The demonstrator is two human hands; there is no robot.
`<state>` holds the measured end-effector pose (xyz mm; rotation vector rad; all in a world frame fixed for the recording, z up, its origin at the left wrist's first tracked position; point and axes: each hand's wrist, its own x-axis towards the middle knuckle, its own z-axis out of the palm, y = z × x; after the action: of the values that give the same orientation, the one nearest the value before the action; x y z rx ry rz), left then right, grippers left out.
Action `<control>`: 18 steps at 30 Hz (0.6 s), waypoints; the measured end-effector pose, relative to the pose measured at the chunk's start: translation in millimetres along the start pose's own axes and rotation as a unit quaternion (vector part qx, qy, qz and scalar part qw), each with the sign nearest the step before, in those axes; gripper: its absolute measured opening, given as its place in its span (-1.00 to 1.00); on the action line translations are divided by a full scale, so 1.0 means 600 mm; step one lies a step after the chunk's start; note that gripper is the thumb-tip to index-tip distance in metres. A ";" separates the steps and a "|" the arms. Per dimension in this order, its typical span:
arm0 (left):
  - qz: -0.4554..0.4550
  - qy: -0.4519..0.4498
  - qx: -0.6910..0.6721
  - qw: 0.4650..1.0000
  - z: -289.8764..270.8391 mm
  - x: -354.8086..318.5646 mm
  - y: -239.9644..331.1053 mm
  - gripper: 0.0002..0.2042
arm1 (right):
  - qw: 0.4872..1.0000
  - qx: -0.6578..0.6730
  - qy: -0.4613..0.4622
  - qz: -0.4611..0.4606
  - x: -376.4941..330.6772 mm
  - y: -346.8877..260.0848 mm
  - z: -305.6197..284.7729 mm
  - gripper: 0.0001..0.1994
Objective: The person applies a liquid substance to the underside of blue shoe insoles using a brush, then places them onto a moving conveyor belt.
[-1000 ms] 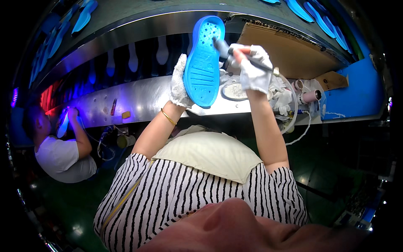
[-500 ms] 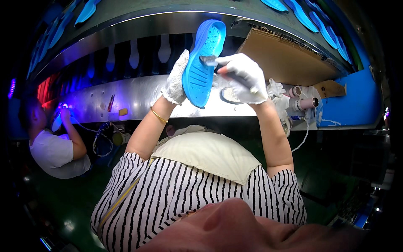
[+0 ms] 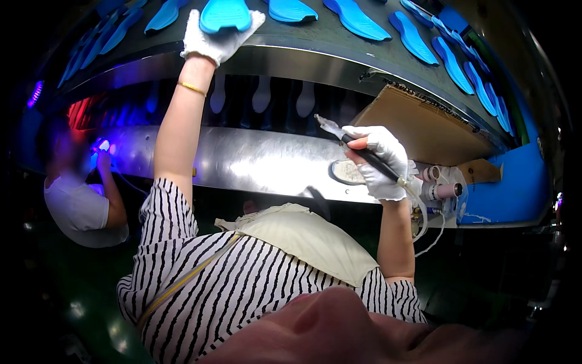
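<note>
At the top edge, my left hand (image 3: 203, 41) in a white glove is closed round the near end of a blue shoe sole (image 3: 225, 16), over the green conveyor belt (image 3: 285, 34). The sole's far end is cut off by the picture's edge. Lower right, my gloved right hand (image 3: 388, 159) grips a brush (image 3: 336, 128) with a black handle, a pale hose trailing from its rear end. Its tip points up and left, apart from anything. Beneath that hand, an oval dish (image 3: 347, 172) with a whitish surface lies on the steel bench (image 3: 242, 155).
Several more blue soles (image 3: 414, 39) lie along the belt. A cardboard box (image 3: 418, 124) leans at the right, with pink-and-white cylindrical containers (image 3: 447, 191) near it. At far left a co-worker (image 3: 85, 206) handles a lit piece. Pale sole shapes hang or stand below the belt.
My left hand has carried the sole up and away to the belt. My right hand has drawn the brush off the sole and moved down and right.
</note>
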<state>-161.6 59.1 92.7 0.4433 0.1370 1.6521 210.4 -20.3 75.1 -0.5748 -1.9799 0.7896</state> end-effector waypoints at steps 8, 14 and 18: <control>0.096 0.140 0.338 0.926 0.007 -0.021 -0.025 -0.49 | 0.999 -0.010 0.033 0.034 -0.023 0.033 -0.011 -0.81; 0.352 0.138 0.925 -0.022 -0.049 0.006 0.203 -0.61 | 0.993 0.058 0.029 0.102 -0.022 0.043 0.012 -0.80; 0.059 0.324 0.936 0.124 -0.153 0.038 0.345 -0.64 | 0.988 0.094 0.004 0.126 -0.018 0.055 0.038 -0.81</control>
<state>-388.9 68.3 84.5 1.4213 3.1322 0.4788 198.5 -12.0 36.1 -0.7225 -1.8208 1.1134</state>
